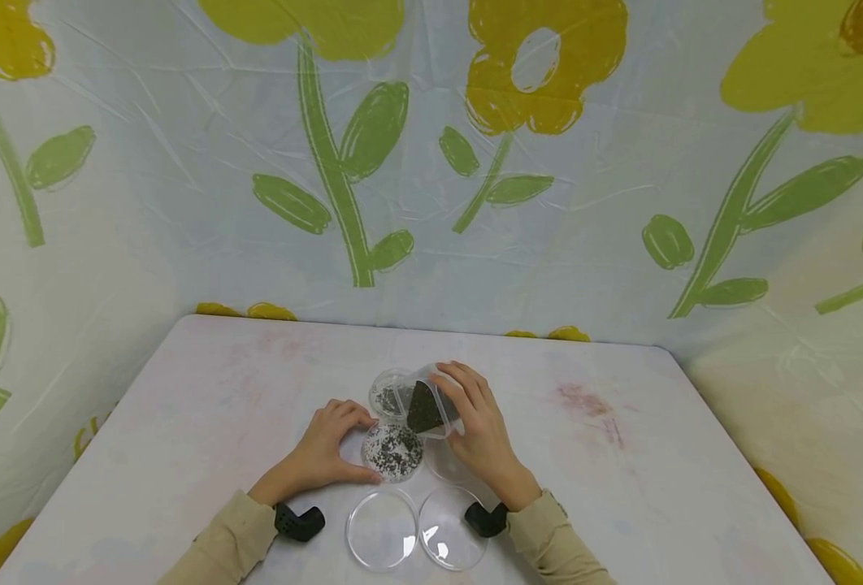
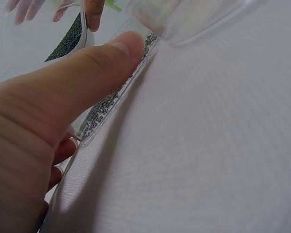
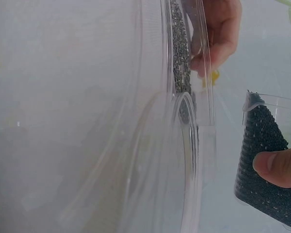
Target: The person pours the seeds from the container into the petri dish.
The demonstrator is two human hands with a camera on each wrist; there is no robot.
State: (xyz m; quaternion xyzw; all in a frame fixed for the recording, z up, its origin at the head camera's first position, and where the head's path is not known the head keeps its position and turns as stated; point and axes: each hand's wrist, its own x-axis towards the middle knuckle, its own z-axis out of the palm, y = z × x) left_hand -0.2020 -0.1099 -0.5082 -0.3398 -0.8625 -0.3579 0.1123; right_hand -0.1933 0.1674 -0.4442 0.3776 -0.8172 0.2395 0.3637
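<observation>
My left hand [image 1: 325, 447] holds a round clear petri dish [image 1: 393, 452] by its side, thumb at the near edge and fingers at the far edge. Small black seeds [image 2: 99, 110] are scattered over its bottom, with pale patches between. My right hand [image 1: 479, 431] grips a clear plastic container [image 1: 442, 392] tilted toward the left, its mouth just above the dish's far right edge. A mass of black seeds [image 3: 262, 141], resembling black sesame, lies against the container's lower side; the right thumb [image 3: 281, 167] presses its wall. Behind stands another seeded petri dish [image 1: 385, 393], partly hidden by the container.
Two clear round dishes or lids, a left one [image 1: 382, 530] and a right one [image 1: 452, 528], lie nearer me. Another clear dish [image 1: 444, 461] sits partly under my right hand. All stand on a white-covered table [image 1: 256, 382], before a flower-printed cloth [image 1: 431, 268].
</observation>
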